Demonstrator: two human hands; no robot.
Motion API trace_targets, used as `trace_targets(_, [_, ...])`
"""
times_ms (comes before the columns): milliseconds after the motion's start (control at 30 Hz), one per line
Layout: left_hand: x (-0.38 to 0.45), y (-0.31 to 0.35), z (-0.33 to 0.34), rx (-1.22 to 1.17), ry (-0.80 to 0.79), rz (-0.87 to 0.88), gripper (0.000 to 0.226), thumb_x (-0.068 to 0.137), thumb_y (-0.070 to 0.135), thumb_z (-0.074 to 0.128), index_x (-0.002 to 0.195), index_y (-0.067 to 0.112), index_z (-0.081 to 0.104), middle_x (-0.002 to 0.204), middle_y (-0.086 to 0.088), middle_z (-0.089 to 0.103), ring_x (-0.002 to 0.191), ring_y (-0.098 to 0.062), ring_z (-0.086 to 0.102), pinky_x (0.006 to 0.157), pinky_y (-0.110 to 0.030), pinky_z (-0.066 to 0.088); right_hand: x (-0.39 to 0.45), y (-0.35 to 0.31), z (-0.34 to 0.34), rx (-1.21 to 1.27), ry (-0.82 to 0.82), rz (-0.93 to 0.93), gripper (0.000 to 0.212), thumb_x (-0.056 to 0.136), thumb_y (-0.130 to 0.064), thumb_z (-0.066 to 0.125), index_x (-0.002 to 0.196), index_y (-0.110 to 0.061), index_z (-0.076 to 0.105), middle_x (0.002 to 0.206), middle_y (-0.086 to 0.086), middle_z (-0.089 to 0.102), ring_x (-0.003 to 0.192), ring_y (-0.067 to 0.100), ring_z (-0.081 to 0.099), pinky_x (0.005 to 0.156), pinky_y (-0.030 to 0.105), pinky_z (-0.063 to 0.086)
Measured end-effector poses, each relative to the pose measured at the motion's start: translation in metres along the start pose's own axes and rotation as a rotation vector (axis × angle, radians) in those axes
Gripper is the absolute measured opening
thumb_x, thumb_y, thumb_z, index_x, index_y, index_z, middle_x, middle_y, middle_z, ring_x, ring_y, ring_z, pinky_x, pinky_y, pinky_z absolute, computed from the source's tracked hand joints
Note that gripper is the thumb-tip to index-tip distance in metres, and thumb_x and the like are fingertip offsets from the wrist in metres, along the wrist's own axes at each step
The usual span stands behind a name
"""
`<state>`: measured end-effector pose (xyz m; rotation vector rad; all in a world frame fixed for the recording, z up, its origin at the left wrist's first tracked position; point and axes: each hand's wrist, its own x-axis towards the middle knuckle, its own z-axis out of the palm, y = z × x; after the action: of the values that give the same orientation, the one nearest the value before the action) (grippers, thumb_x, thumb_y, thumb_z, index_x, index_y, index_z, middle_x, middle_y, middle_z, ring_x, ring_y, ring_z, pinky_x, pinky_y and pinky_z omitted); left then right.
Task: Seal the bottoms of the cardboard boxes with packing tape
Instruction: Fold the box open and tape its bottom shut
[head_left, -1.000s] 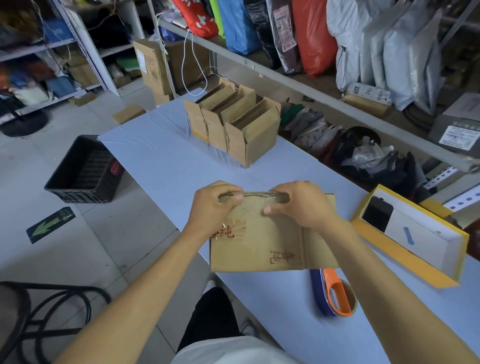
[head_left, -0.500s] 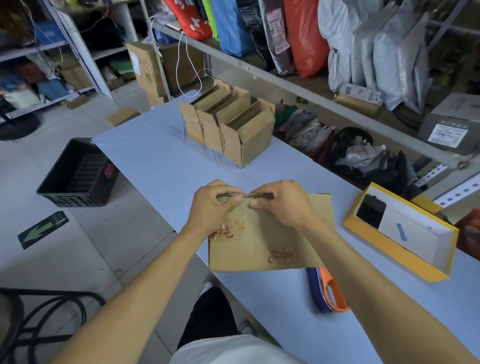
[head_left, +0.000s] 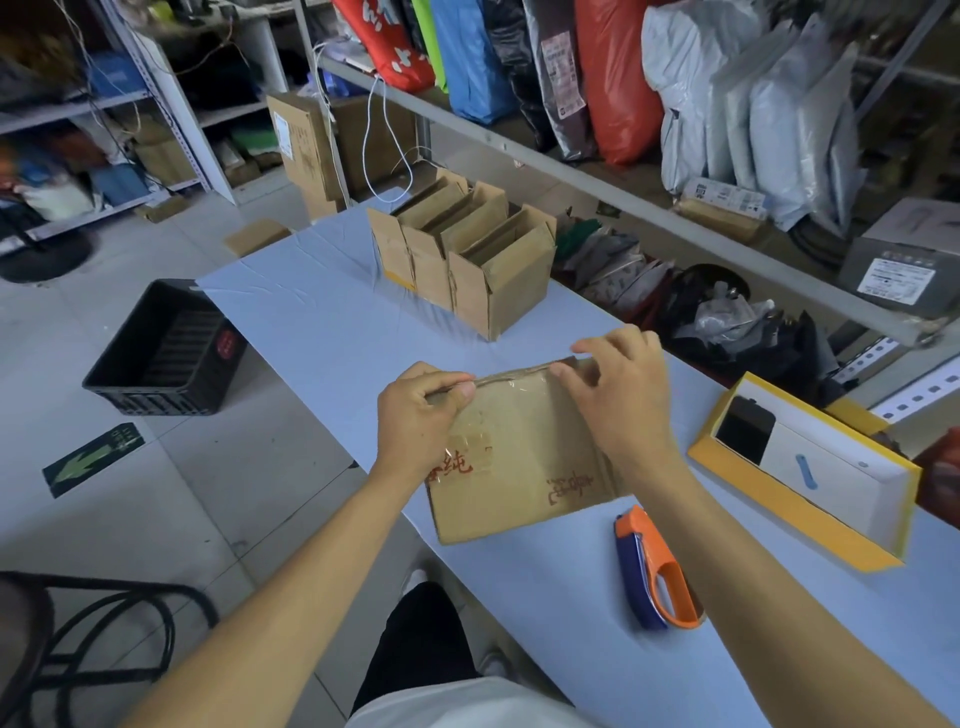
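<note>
1. The left hand (head_left: 415, 415) is curled over the far left corner of a flat brown cardboard box (head_left: 524, 462), its fingers wrapped over the top edge and its thumb pressing down on the near face, so it grips the box.
2. The right hand (head_left: 618, 395) sits at the far right end of the same edge. Its thumb and forefinger pinch the edge where a strip of clear packing tape (head_left: 511, 376) folds over it; the other fingers are raised and loosely spread, touching nothing.
3. The box lies on the pale blue table (head_left: 322, 322), close to the near edge and directly in front of the person, between the two forearms.
4. Red characters are printed on the box's near face, one group by the left wrist and another lower right. They look like Chinese script; I cannot read them with certainty.
5. A blue and orange hand-held tape dispenser (head_left: 657, 571) rests on the table just to the near right of the box, apart from both hands.
6. A row of open-topped brown cardboard boxes (head_left: 467, 265) stands farther back on the table, touching one another.
7. A shallow yellow and white carton tray (head_left: 810, 467) lies to the right.
8. A black plastic crate (head_left: 161, 353) on the floor to the left bears a round red label, too small to read.
</note>
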<state>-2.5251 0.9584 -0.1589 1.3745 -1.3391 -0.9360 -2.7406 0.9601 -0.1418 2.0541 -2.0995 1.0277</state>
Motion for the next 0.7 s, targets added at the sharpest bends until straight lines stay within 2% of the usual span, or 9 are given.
trace_targets(33, [-0.007,0.001,0.003,-0.017,0.066,0.016,0.013,0.084,0.015,0.075,0.088,0.026,0.078,0.082,0.016,0.064,0.081,0.001,0.063,0.074,-0.009,0.046,-0.003,0.000,-0.003,-0.043,0.060,0.043,0.027,0.087,-0.048,0.067,0.098,-0.024,0.070,0.095,-0.002,0.057,0.093,0.021,0.047,0.078,0.034,0.041])
trace_targets(100, [-0.020,0.005,0.017,-0.028,0.165,0.074,0.014,0.083,0.016,0.075,0.091,0.027,0.078,0.087,0.018,0.063,0.088,-0.001,0.063,0.079,-0.010,0.047,-0.012,-0.002,-0.002,-0.018,-0.023,0.192,0.044,0.084,-0.063,0.059,0.112,-0.029,0.059,0.104,0.001,0.056,0.098,0.026,0.050,0.078,0.037,0.044])
trace_targets(200, [-0.040,0.002,0.045,0.056,0.136,0.114,0.016,0.082,0.014,0.076,0.094,0.026,0.078,0.091,0.017,0.063,0.097,-0.010,0.061,0.101,-0.032,0.043,-0.025,-0.003,0.010,0.246,-0.249,0.451,0.071,0.074,-0.080,0.052,0.133,-0.042,0.037,0.125,0.002,0.045,0.114,0.023,0.047,0.092,0.040,0.044])
trace_targets(267, [-0.054,-0.010,0.062,0.230,0.039,0.136,0.014,0.083,0.013,0.073,0.091,0.023,0.079,0.089,0.014,0.063,0.099,-0.014,0.055,0.111,-0.049,0.026,-0.034,0.002,0.022,0.379,-0.391,0.528,0.070,0.079,-0.071,0.057,0.139,-0.043,0.033,0.129,0.002,0.039,0.114,0.020,0.046,0.090,0.033,0.039])
trace_targets(300, [-0.061,-0.018,0.068,0.327,-0.024,0.121,0.013,0.085,0.013,0.070,0.089,0.023,0.079,0.089,0.012,0.063,0.099,-0.015,0.052,0.111,-0.052,0.022,-0.039,0.006,0.027,0.370,-0.475,0.536,0.066,0.084,-0.060,0.059,0.140,-0.037,0.035,0.133,0.003,0.041,0.113,0.022,0.049,0.089,0.033,0.041])
trace_targets(400, [-0.075,-0.040,0.075,0.484,-0.179,0.048,0.016,0.089,0.012,0.065,0.087,0.022,0.078,0.093,0.010,0.066,0.101,-0.017,0.053,0.104,-0.044,0.029,-0.057,0.024,0.045,0.282,-0.599,0.496,0.056,0.089,-0.035,0.065,0.139,-0.019,0.044,0.144,0.009,0.044,0.121,0.025,0.050,0.095,0.032,0.041])
trace_targets(533, [-0.061,-0.051,0.064,0.495,-0.160,0.017,0.018,0.091,0.011,0.062,0.098,0.018,0.077,0.103,0.003,0.068,0.107,-0.024,0.053,0.094,-0.034,0.038,-0.068,0.036,0.054,0.352,-0.597,0.496,0.077,0.091,-0.034,0.067,0.154,-0.017,0.026,0.158,0.003,0.028,0.142,0.019,0.033,0.105,0.025,0.028])
trace_targets(633, [-0.027,-0.057,0.046,0.697,-0.146,-0.005,0.020,0.091,0.025,0.063,0.108,0.024,0.073,0.120,0.003,0.061,0.118,-0.024,0.043,0.095,-0.035,0.033,-0.064,0.041,0.059,0.400,-0.632,0.509,0.078,0.095,-0.030,0.063,0.157,-0.016,0.017,0.163,0.000,0.015,0.147,0.018,0.025,0.113,0.027,0.023])
trace_targets(700, [0.001,-0.063,0.033,0.810,-0.200,-0.060,0.036,0.086,0.040,0.067,0.121,0.029,0.065,0.133,0.003,0.049,0.128,-0.024,0.034,0.101,-0.039,0.028,-0.061,0.046,0.061,0.475,-0.653,0.526,0.075,0.098,-0.023,0.059,0.158,-0.016,0.014,0.165,-0.003,0.011,0.148,0.018,0.024,0.119,0.032,0.023])
